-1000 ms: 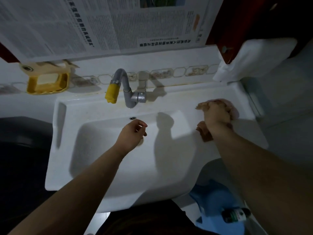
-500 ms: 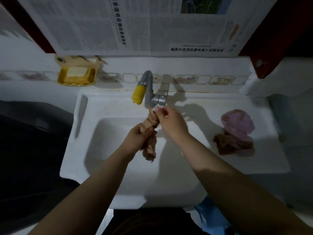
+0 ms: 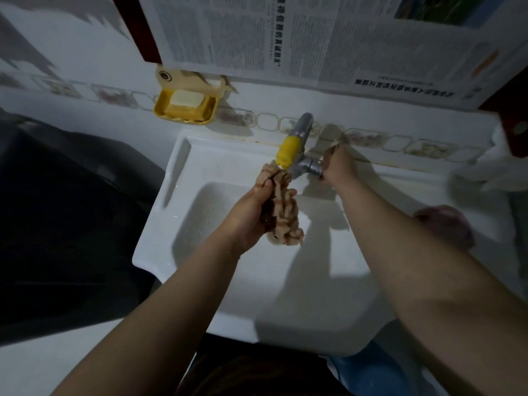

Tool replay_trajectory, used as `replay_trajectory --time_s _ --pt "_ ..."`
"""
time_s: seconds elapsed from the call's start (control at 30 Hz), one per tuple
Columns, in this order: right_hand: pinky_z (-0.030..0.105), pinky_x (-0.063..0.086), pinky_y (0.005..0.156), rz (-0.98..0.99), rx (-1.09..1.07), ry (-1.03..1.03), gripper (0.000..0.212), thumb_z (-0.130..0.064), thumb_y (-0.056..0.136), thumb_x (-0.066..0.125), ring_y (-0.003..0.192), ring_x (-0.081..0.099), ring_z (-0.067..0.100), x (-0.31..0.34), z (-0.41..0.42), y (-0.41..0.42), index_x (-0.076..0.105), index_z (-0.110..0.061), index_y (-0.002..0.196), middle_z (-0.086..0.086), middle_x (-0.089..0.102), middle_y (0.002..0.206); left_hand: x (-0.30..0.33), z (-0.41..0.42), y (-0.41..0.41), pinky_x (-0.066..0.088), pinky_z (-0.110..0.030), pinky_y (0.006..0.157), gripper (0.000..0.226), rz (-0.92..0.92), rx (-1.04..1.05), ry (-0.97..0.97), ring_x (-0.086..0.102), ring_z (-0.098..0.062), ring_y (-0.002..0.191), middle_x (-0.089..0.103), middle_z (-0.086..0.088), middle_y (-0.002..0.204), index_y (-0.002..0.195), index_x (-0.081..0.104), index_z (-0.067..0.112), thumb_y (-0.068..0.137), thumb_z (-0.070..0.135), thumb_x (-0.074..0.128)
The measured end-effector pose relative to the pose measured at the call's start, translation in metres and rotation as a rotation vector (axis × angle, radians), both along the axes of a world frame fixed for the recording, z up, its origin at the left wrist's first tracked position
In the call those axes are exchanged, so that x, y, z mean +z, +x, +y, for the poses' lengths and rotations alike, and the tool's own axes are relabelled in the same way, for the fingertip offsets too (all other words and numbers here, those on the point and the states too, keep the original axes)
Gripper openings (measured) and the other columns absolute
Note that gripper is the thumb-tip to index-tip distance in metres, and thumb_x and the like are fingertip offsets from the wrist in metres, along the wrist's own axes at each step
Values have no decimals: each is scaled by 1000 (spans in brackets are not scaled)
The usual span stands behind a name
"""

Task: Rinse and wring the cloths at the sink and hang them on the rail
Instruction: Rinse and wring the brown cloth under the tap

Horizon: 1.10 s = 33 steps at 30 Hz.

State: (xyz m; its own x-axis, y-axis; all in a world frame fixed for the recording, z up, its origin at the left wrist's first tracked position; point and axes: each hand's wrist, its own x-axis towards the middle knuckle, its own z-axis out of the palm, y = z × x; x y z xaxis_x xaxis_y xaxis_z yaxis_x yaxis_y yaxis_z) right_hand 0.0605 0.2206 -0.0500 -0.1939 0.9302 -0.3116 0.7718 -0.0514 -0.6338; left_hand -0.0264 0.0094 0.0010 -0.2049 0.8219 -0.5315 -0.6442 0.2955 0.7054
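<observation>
While the left hand (image 3: 258, 202) is gripping a bunched brown cloth (image 3: 281, 207) under the yellow-tipped tap (image 3: 295, 147) over the sink (image 3: 200, 224), the right hand (image 3: 337, 167) is curling round the tap handle; a pink cloth (image 3: 445, 224) is lying on the sink's right ledge

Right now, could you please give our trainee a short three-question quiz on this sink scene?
1. True or false: the left hand grips the brown cloth under the tap's yellow nozzle.
2. What does the right hand touch? A) soap dish B) tap handle C) pink cloth
3. Fill in: the pink cloth lies on the sink's ____ ledge.

Key: 1 true; 2 B; 3 right.
</observation>
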Motion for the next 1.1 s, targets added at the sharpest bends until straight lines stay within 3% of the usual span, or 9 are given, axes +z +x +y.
replay_trajectory --time_s 0.07,0.2,0.6,0.73,0.8,0.87,0.97,1.03,1.1 --pt "26 55 66 26 14 -14 11 -16 96 47 85 64 30 -3 -1 1 50 -7 101 17 62 98 3 4 1 50 -41 85 43 -14 2 -1 60 -28 113 64 -10 121 138 47 12 104 33 29" --pt "54 52 85 91 -21 -7 6 -15 93 49 101 59 39 -14 -4 6 44 -14 91 21 60 110 8 10 4 51 -39 83 43 -76 14 15 62 -25 108 65 -8 117 137 48 11 105 31 27" --pt "58 53 81 207 -105 7 19 -34 96 35 96 62 41 -34 -4 10 46 -19 96 20 61 108 12 13 6 51 -40 85 41 -99 16 -14 63 -24 107 68 -7 116 135 50 14 104 33 29" --pt "51 55 81 207 -137 -103 39 -45 95 40 97 63 38 -21 -12 6 46 -11 113 18 61 114 11 11 6 51 -39 88 39 -70 -1 -26 63 -24 108 67 -7 117 135 49 15 104 33 32" --pt "41 55 68 129 -169 -248 57 -56 90 45 90 65 32 -2 -26 5 45 -9 122 14 62 111 9 9 4 50 -42 93 35 -35 -16 -29 62 -25 111 66 -8 119 132 49 18 104 31 34" --pt "37 54 68 24 -65 -318 49 -56 92 43 88 65 29 21 -48 5 50 -15 117 11 62 105 6 5 2 51 -45 94 27 44 -46 -48 64 -27 109 66 -10 119 122 55 20 103 29 37" --pt "29 43 70 215 166 -81 32 -45 96 43 82 60 22 44 -89 4 61 -19 101 4 63 89 5 -2 2 59 -32 69 23 222 -97 -105 68 -21 81 65 -14 102 109 60 12 102 25 43" --pt "24 42 67 360 296 -118 22 -38 94 52 77 59 12 50 -112 1 64 -20 93 -4 62 81 7 -6 2 49 -22 49 36 251 -175 -112 61 -15 58 62 -10 80 107 59 1 102 31 40" --pt "24 44 72 304 348 -96 12 -28 93 57 82 60 13 42 -118 -2 64 -19 92 -4 63 85 6 -11 -1 42 -21 47 46 330 -226 -142 56 -14 51 60 -4 65 94 59 -1 102 38 35"
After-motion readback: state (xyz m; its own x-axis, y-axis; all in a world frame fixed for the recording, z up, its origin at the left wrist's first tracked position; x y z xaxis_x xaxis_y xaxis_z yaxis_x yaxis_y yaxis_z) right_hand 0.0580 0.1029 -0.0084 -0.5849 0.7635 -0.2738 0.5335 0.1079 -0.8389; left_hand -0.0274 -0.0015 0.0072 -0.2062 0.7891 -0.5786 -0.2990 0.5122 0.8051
